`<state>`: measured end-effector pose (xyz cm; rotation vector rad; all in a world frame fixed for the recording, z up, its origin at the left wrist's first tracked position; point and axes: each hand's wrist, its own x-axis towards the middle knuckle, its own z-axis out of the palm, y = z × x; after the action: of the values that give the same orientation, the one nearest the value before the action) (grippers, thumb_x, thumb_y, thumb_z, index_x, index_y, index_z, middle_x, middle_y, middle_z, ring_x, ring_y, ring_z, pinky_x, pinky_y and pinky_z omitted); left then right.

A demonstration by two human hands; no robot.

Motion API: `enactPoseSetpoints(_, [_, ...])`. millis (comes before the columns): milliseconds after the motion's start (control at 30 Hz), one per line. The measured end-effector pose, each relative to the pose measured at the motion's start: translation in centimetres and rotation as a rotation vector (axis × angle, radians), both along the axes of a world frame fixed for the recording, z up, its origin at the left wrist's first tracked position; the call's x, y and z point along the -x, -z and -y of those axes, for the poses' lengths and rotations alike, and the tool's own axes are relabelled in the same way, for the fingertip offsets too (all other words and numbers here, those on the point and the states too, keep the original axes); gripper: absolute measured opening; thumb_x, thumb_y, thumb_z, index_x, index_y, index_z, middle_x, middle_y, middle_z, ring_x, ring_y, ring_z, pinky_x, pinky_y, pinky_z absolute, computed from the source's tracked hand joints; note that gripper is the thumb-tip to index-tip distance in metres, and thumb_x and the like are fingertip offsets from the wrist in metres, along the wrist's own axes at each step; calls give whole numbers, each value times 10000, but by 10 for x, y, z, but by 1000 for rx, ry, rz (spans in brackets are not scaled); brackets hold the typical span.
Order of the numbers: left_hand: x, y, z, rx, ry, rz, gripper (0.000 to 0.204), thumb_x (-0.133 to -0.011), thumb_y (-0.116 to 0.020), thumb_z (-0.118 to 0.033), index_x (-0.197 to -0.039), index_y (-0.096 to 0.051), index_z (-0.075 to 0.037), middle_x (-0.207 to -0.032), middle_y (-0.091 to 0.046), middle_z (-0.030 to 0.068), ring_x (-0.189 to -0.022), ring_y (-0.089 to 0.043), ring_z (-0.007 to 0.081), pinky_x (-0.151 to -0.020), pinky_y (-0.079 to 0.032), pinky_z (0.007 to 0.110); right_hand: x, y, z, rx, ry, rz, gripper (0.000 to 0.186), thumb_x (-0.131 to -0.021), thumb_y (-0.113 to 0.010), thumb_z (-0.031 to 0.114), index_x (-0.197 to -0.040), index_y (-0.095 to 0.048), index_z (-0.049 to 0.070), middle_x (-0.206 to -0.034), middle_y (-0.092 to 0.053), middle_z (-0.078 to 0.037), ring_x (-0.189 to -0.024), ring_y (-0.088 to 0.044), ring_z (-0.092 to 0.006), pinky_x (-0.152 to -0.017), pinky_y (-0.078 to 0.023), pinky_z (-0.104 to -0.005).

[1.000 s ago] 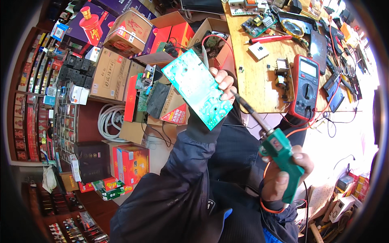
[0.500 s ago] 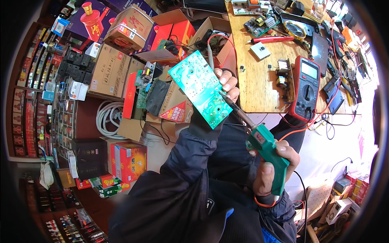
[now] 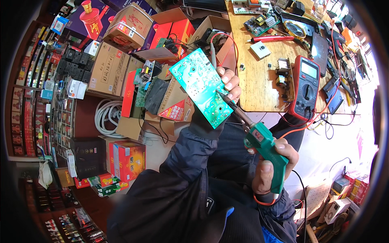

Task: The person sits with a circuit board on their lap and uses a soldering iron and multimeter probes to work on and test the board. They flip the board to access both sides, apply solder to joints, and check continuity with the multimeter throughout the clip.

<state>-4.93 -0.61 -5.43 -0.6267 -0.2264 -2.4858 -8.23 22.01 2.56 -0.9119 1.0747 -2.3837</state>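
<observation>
My left hand (image 3: pixel 229 83) grips a green circuit board (image 3: pixel 196 83) by its right edge, with the solder side facing up. My fingertips curl round that edge, and the rest of the hand is hidden under the board. My right hand (image 3: pixel 275 162) is closed round a green soldering gun (image 3: pixel 261 137) with a long metal barrel (image 3: pixel 241 113). Its dark tip (image 3: pixel 219 94) is at the board's lower right part, seemingly touching it. An orange cable (image 3: pixel 291 131) runs near the tool.
A wooden table (image 3: pixel 253 89) holds a red multimeter (image 3: pixel 304 85), circuit boards (image 3: pixel 261 25) and tools (image 3: pixel 344 87). At left are stacked cartons (image 3: pixel 111 71), open boxes (image 3: pixel 170 99), a coiled white hose (image 3: pixel 106 119) and shelves of small goods (image 3: pixel 32 101).
My right hand and the soldering gun have moved up and left, bringing the tip onto the board. My left hand and the board have shifted slightly right.
</observation>
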Motion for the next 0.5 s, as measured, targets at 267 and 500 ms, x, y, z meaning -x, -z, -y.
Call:
enactPoseSetpoints(267, [3, 0, -1, -6, 9, -25, 397, -999, -589, -345, -1207, -615, -7, -1031, -618, 106, -921, -566, 234, -700, -495, 366, 2, 3, -1, 9, -20, -41, 429, -933, -683, 146, -1265, -438, 26, -983, -527, -156, -821, -638, -293, -762, -545, -432])
enactPoseSetpoints(500, [4, -1, -2, -27, 19, -42, 390, -997, -595, -340, -1199, -617, -7, -1014, -626, 106, -906, -567, 233, -695, -497, 368, 5, 6, -3, 0, -77, -95, 499, -949, -684, 250, -1314, -407, 54, -1095, -482, -136, -899, -626, -323, -769, -543, -406])
